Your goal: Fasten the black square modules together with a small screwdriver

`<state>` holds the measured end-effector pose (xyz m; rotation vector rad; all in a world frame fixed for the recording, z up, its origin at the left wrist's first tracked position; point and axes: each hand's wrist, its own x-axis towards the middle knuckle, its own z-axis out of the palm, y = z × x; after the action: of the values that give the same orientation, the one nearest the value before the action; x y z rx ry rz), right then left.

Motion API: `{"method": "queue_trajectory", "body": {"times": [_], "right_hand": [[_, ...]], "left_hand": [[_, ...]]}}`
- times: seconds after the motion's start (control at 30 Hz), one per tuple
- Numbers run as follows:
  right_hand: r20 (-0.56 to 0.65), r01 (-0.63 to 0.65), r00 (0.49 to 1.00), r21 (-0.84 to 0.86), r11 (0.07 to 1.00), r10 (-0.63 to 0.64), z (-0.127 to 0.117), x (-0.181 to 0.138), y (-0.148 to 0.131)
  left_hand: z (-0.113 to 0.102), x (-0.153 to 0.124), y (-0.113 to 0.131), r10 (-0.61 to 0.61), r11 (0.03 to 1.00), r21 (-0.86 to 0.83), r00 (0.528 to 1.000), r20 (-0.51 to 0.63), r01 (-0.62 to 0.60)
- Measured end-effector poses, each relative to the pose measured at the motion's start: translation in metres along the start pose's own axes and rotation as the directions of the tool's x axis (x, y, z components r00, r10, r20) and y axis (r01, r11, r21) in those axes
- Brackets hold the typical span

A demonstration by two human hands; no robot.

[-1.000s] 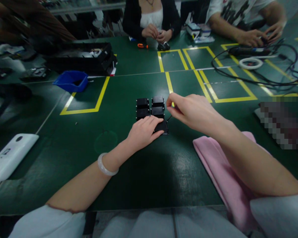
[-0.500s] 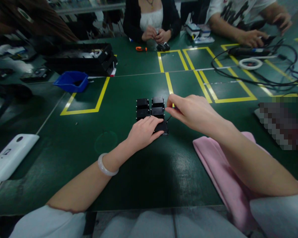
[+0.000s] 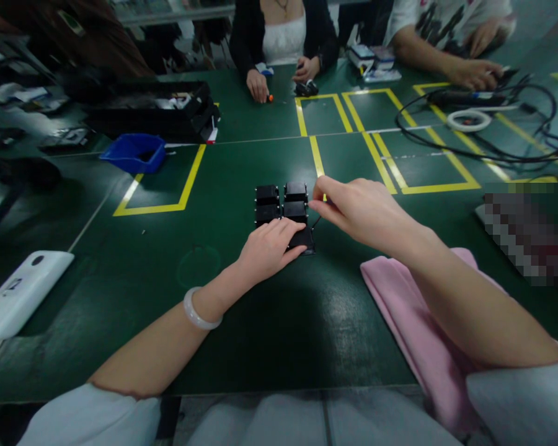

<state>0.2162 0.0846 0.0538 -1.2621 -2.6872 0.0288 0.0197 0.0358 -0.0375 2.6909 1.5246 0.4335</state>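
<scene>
A cluster of small black box-shaped parts (image 3: 281,203) sits in the middle of the green table (image 3: 242,322). My left hand (image 3: 267,248) lies on the nearest black part, fingers together, pressing it down. My right hand (image 3: 358,207) hovers at the right side of the cluster, thumb and forefinger pinched together beside the upper right part; what they pinch is too small to make out. A thin dark wire runs from under that hand toward the nearest part.
A pink cloth (image 3: 413,322) lies under my right forearm. A white device (image 3: 18,291) rests at the left edge, a blue bin (image 3: 134,152) and a black tray (image 3: 153,111) at the back left. Cables (image 3: 493,124) and other people's hands are across the table.
My right hand's pinch has dipped slightly toward the black parts. My left hand has stayed put. Across the table, a person's hand has moved out to an orange tool.
</scene>
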Motion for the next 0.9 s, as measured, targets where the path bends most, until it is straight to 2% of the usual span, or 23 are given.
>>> {"method": "queue_trajectory", "body": {"times": [0.3,0.9], "right_hand": [[-0.017,0.016,1.000,0.050,0.999,-0.015,0.0009,-0.0009,0.0007],[-0.017,0.014,1.000,0.017,1.000,-0.013,0.0010,-0.0004,0.0016]], "left_hand": [[0.0001,0.0003,0.0006,-0.002,1.000,0.002,1.000,-0.013,0.002],[0.0010,0.0001,-0.0004,0.011,1.000,-0.005,1.000,-0.013,-0.011]]}}
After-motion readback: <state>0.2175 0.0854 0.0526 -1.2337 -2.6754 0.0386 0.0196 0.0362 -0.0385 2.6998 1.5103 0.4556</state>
